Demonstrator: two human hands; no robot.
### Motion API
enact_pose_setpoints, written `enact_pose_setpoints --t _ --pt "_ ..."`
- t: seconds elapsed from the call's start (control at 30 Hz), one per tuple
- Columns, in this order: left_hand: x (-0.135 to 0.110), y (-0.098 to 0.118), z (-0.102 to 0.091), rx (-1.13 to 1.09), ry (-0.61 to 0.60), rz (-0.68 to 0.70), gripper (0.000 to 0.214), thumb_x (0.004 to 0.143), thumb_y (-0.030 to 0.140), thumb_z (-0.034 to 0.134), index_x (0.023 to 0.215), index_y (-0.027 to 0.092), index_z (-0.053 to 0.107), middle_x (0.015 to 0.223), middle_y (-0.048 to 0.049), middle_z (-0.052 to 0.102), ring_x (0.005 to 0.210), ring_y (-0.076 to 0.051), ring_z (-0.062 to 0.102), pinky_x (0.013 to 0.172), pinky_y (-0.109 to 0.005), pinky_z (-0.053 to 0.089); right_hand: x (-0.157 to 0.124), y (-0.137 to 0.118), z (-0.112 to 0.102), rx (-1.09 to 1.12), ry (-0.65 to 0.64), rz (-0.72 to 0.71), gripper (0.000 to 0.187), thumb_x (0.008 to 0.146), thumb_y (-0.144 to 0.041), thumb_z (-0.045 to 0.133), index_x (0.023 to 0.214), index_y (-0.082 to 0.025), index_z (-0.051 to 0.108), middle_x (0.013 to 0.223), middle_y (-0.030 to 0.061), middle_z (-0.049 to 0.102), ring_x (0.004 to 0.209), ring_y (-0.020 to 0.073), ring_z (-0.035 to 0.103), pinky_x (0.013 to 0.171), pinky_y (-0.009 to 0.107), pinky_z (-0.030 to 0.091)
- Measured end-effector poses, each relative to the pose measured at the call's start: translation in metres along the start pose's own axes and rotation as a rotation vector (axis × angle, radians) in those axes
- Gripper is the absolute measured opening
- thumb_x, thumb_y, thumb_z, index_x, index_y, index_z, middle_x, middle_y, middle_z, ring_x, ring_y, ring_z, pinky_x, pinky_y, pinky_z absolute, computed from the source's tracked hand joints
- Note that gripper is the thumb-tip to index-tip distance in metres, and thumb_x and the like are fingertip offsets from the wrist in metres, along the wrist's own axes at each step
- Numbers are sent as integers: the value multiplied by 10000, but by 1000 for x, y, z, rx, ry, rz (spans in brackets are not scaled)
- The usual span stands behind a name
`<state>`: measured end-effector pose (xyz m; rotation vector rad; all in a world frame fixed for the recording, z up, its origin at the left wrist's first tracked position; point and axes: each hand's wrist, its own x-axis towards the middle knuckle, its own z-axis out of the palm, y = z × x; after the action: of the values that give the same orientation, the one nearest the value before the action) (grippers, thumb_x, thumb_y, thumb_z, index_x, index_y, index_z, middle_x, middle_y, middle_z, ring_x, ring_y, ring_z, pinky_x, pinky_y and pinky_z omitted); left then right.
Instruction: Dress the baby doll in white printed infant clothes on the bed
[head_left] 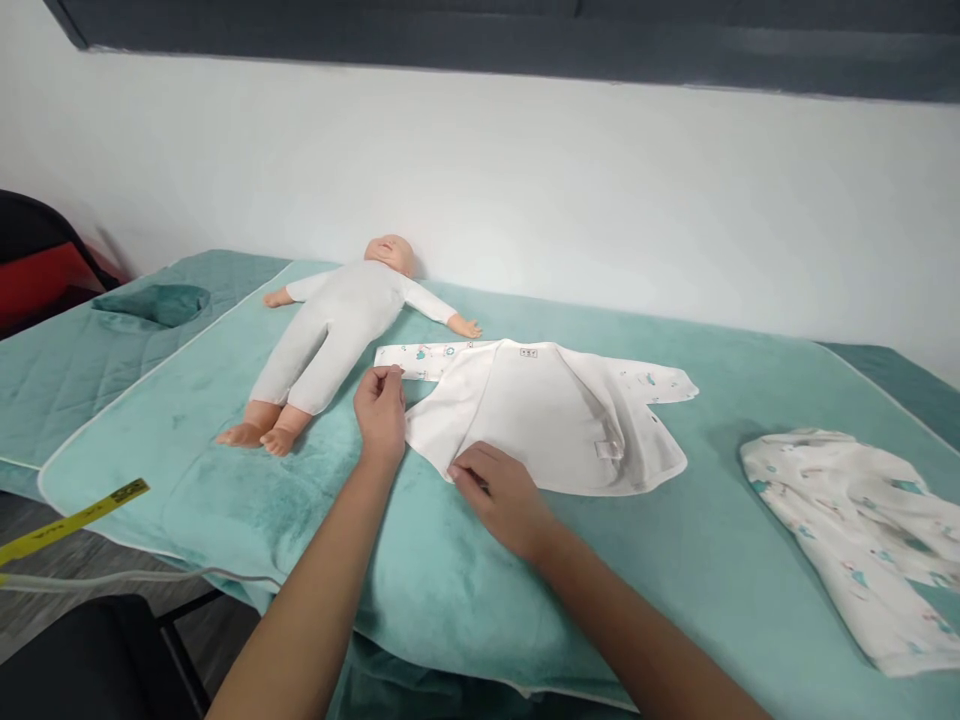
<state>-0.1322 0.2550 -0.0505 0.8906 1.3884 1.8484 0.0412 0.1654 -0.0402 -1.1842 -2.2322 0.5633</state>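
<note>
A small white baby shirt (536, 420) lies spread on the teal bed cover, its plain inner side showing and its printed sleeves stretched out left and right. My left hand (381, 415) is closed, thumb and fingers pinching the shirt by the left sleeve's cuff. At the lower left hem, my right hand (499, 495) has its fingers curled closed on the fabric edge. Left of the shirt, a baby doll (337, 320) in a white body suit lies on its back with arms spread. One doll hand rests just above the left sleeve.
Crumpled printed baby clothing (862, 540) lies at the right on the teal cover (660, 590). A yellow strap (75, 525) and a pale cord (135, 577) cross the left edge. A black chair (105, 660) stands at the lower left. A white wall (525, 190) runs behind.
</note>
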Motion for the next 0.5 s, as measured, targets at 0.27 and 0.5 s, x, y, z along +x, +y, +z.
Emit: enact_pose_setpoints --t 0.27,0.5 --pt "1 -1 -1 -36 2 2 133 785 319 592 738 203 547 515 82 342 434 -72 293 410 -226 220 29 46 -13 -369 62 158 478 990 -374 377 1342 -84 520 1445 191 491 1369 288 408 1117 454 328" --pt "2 -5 -5 36 1 21 159 816 353 561 769 204 533 561 76 353 469 -79 300 446 -222 263 36 65 -4 -636 -53 133 659 1005 -458 280 1457 8 393 1544 218 324 1457 317 265 1166 526 198"
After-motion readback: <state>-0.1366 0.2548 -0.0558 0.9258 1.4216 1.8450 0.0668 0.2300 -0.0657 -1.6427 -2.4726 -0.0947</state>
